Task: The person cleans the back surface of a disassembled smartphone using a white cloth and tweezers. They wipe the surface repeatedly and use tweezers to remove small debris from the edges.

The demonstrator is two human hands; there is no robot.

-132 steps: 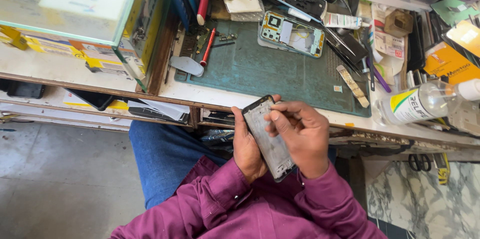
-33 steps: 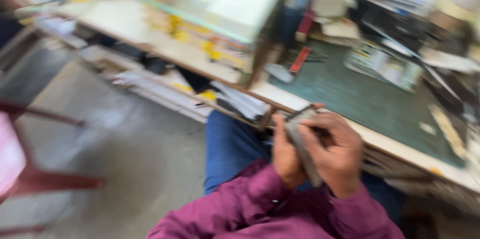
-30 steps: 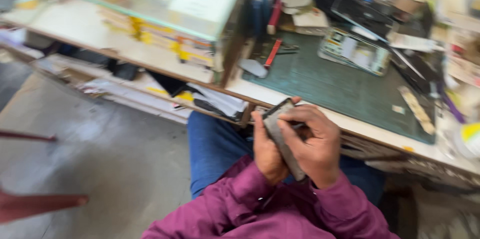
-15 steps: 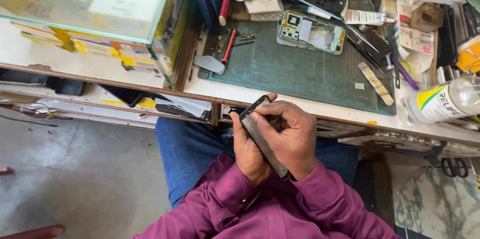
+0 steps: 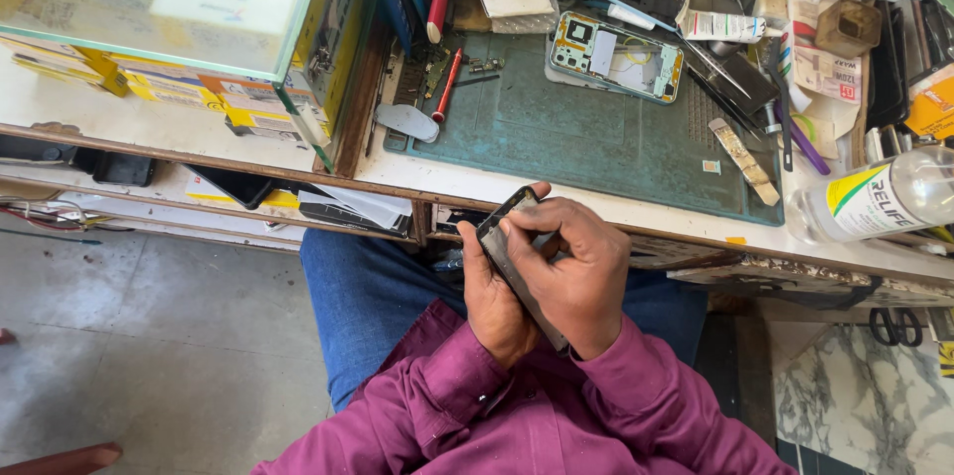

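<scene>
A: What is being held, and where?

B: A dark phone panel (image 5: 519, 254) is held over the lap, just below the edge of the surface (image 5: 467, 182). It is cradled edge-on by the left hand (image 5: 494, 298), whose fingers are closed round its lower half. The right hand (image 5: 574, 271) is laid over it, with its fingertips (image 5: 519, 227) curled tight against the upper edge.

A: Which step is judged to be in hand?

B: The top edge of the panel appears to be worked or pried at. A steady grip from below and fine pressure from the right fingertips would be called for next, so that the thin panel is not bent.

A: What else is seen on the surface?

B: An opened phone body (image 5: 616, 56) is laid on the green mat (image 5: 586, 137), well apart from the hands. A red-handled tool (image 5: 446, 85) lies at the mat's left, and a clear bottle (image 5: 879, 199) lies at the right.

A: What differs from 0.5 s earlier?

B: Very little: the same 2-handed hold is kept, and only the view is shifted slightly.
</scene>
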